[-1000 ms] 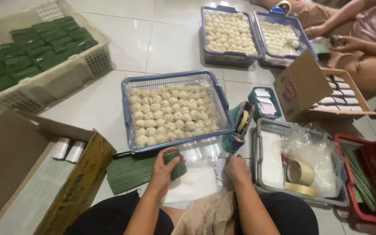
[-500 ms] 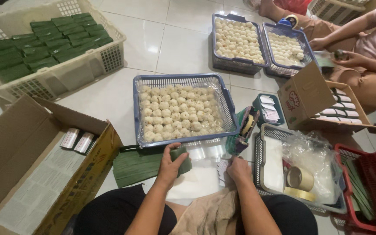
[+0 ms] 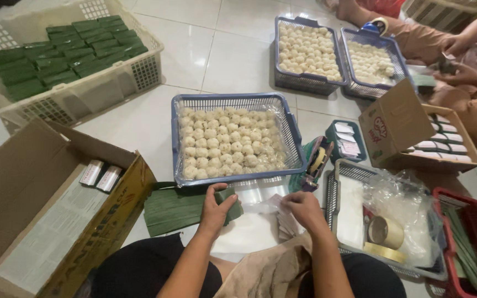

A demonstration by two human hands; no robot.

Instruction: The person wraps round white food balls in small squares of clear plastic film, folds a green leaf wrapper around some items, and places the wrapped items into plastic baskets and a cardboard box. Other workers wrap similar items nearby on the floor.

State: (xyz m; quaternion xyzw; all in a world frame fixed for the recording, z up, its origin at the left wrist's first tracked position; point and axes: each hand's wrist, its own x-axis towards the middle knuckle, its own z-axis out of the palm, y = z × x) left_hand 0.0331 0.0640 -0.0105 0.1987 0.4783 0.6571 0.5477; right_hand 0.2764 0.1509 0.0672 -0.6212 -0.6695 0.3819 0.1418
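- While the left hand [image 3: 215,208] presses down on a leaf parcel [image 3: 231,202], its fingers curl over the top of that green bundle and grasp it against the floor [image 3: 233,49].
- Right hand [image 3: 299,208] sits just beside it, fingers pinched on a small slip [image 3: 276,202] of pale paper or film; whether the grip is tight I cannot tell.
- Parcel lies on a clear plastic sheet [image 3: 249,234] in front of the knees, just below the near edge of the blue basket [image 3: 289,129].
- That basket is full of small white dough balls [image 3: 230,144], packed in one layer.
- Flat banana leaves [image 3: 172,209] lie stacked to the left of the parcel, touching the sheet.
- Handling, as a judgement: the parcel looks light and soft inside, the leaf wrap springy and apt to unfold, so it is best held across the top fold with thumb under one side, not squeezed.
- Leaf surface looks smooth and may slip; the leaf could split along its grain if bent hard.
- Tape dispenser [image 3: 317,163] stands just right of the basket, near the right hand.
- Grey tray [image 3: 332,212] on the right holds tape rolls [image 3: 387,232] and a plastic bag [image 3: 404,198].
- White crate [image 3: 84,99] at the upper left holds rows of finished green parcels.
- Open cardboard box [image 3: 40,209] stands on the left.
- Another person's hands [image 3: 459,55] work at the upper right, beside two more baskets [image 3: 305,83].
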